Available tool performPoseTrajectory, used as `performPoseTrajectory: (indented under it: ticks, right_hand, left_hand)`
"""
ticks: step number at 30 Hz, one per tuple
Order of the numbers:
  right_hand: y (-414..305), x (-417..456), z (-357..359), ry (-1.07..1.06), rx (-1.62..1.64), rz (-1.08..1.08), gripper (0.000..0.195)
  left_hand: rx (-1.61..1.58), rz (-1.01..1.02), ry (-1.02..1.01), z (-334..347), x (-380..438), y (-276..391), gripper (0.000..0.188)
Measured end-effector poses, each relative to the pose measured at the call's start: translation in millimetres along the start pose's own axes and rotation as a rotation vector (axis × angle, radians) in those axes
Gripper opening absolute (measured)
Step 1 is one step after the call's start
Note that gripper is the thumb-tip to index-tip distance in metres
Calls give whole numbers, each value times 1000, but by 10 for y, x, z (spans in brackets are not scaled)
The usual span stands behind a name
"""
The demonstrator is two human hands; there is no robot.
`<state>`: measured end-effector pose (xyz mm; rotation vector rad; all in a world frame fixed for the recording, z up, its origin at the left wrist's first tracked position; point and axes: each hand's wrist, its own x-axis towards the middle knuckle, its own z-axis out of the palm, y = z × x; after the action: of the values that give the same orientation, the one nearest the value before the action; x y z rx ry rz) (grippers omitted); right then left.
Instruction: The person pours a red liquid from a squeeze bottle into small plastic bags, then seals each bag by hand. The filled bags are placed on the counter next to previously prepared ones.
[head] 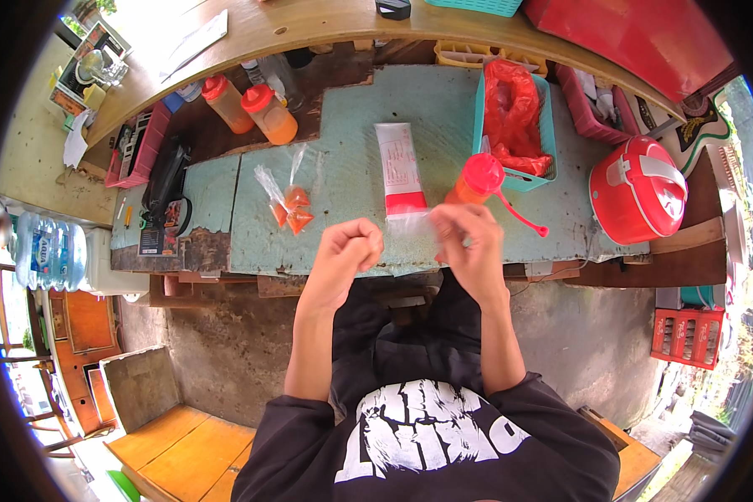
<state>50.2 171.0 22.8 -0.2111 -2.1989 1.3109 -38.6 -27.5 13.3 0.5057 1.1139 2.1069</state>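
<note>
My left hand [345, 257] is curled above the front edge of the worn green tabletop [351, 182]; whether it grips anything thin cannot be told. My right hand [470, 248], blurred, has its fingers bent inward in front of an orange squeeze bottle with a red lid [482, 174], whose red cap hangs out on a strap. Translucent plastic shows as a blur beside the right fingertips; whether they hold it is unclear. Beyond the hands lies a white and red plastic packet [398, 163]. Small knotted clear bags of orange sauce [293, 207] lie to its left.
Two red-lidded squeeze bottles [270, 119] stand back left. A turquoise basket [544, 179] holds red plastic bags. Right of it are a pink basket [577, 116] and a red rice container [637, 191]. A wooden shelf [326, 28] spans the back. A black bag [166, 179] lies left.
</note>
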Motion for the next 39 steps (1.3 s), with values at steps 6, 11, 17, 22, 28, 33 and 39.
performPoseTrajectory:
  ticks: [6,11,17,22,28,33,39]
  right_hand:
    - [80,72,-191,-48,2,74,11]
    - [59,33,-96,-225,145,48,11]
    - [-65,-17,-54,-268,60,50,10]
    - [-36,-41,-23,-187,29,-57,11]
    - [78,-39,-52,-236,228,-20,9]
    - [127,-71,-11,-193,238,-29,9]
    - [111,-104,84,-43,278,-66,7]
  left_hand:
    - [312,159,185,107,-120,44,16]
    - [638,205,135,245,37,120,31]
    - [822,219,-41,334,94,112,20]
    - [741,133,-15,292,45,60,12]
    - [395,74,126,314,39,31,15]
    - [823,302,-50,369,57,85,23]
    - [1046,530,62,473,62,23,26]
